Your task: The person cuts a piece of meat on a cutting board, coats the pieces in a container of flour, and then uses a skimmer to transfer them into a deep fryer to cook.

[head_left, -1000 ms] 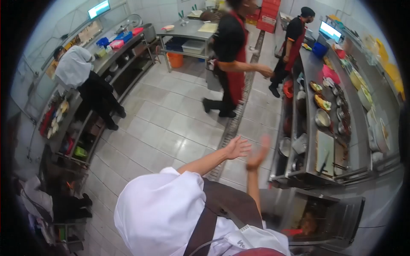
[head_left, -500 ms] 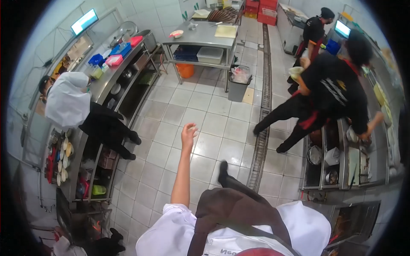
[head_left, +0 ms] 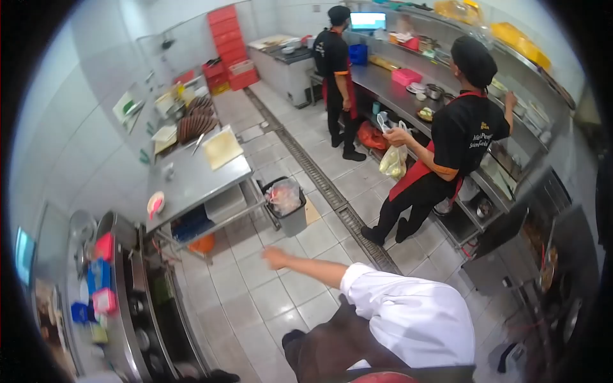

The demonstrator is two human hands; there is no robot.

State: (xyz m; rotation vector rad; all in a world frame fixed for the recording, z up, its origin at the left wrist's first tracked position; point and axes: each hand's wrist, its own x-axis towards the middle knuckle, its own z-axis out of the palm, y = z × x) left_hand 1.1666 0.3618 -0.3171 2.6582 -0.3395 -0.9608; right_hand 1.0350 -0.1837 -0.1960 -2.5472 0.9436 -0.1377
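My right hand (head_left: 275, 258) reaches out over the tiled floor from a white sleeve (head_left: 412, 309), its arm stretched across my front toward the left. The fingers look curled in, slightly blurred, with nothing showing in them. Nearest to it in view is a grey trash bin (head_left: 294, 221) lined with a plastic bag of waste. My left hand is out of view. Below, a brown apron (head_left: 341, 341) covers my front.
A steel table (head_left: 191, 185) with a cutting board (head_left: 222, 149) stands ahead left. A floor drain (head_left: 300, 153) runs lengthwise. On the right, a co-worker (head_left: 469, 131) holds a plastic bag (head_left: 394, 159) beside steel counters; another person (head_left: 335, 80) stands farther back.
My view has turned right and come closer to the steel table and bin. My left hand has left the view; my right arm has come in. The white-covered person on the left is gone from view.
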